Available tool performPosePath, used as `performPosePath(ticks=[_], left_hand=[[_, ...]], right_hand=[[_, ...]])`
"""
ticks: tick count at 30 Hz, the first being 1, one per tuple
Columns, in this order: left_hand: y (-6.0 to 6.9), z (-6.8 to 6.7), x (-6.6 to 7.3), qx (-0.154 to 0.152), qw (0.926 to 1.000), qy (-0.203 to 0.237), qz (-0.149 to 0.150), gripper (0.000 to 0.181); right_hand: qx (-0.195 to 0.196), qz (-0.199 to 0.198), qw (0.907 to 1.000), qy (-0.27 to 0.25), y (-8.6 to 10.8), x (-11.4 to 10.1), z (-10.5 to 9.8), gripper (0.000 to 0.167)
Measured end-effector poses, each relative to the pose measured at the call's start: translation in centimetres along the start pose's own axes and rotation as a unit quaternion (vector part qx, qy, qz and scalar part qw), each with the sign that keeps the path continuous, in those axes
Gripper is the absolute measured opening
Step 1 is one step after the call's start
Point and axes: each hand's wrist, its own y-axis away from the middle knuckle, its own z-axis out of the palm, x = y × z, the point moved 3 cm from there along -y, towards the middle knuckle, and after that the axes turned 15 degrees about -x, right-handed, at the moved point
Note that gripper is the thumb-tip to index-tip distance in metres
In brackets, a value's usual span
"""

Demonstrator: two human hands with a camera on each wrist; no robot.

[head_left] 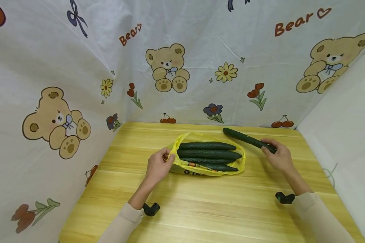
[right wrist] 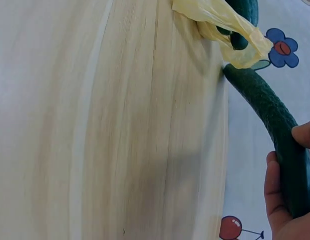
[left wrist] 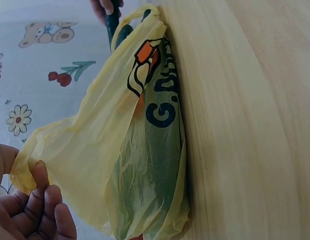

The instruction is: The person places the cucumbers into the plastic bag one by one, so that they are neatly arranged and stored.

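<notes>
A yellow plastic bag [head_left: 241, 165] lies on its side on the table, its mouth spread wide, with several dark green cucumbers [head_left: 209, 154] side by side in it. My left hand [head_left: 159, 165] pinches the bag's left edge between thumb and forefinger; the left wrist view shows the film [left wrist: 69, 150] pulled up taut there. To the right of the bag, my right hand [head_left: 278, 156] grips one end of a single cucumber [head_left: 244, 137]. That cucumber slants up and left, its far end beyond the bag's rim. In the right wrist view thumb and fingers wrap the cucumber [right wrist: 267, 107].
The wooden table [head_left: 197, 206] stretches in front of the bag and to both sides. Behind it hangs a white cloth [head_left: 197, 40] printed with bears and flowers. A black wrist device [head_left: 152, 209] sits by the left cuff, another [head_left: 284, 198] by the right.
</notes>
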Motion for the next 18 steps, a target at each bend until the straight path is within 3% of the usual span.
performPosePath(ticks=[10,18], left_hand=[[0.0,0.3,-0.1,-0.005,1.0000,-0.001,-0.002,0.013],[0.1,0.3,0.0,-0.005,1.0000,0.002,-0.004,0.013]], right_hand=[[0.020,-0.040,0.9985,-0.033,1.9,0.3,-1.3,0.039],[0.017,-0.058,0.9969,-0.050,3.2,-1.0,-2.3,0.039]])
